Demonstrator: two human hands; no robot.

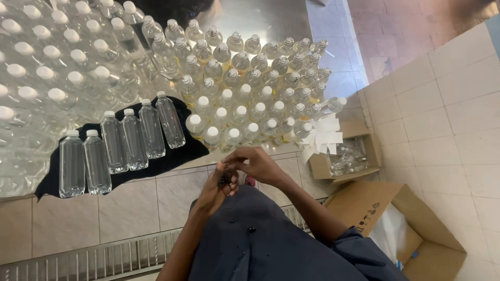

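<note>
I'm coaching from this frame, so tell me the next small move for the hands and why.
Probably lift the small dark piece free with the right hand. Both hands meet at the person's front, the left hand cupped around that piece, while six capped bottles lie untouched on the black cloth. What the piece is cannot be told.

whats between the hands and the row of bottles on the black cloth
Head view: between the hands and the row of bottles lie only the black cloth edge and bare tiled counter.
</note>
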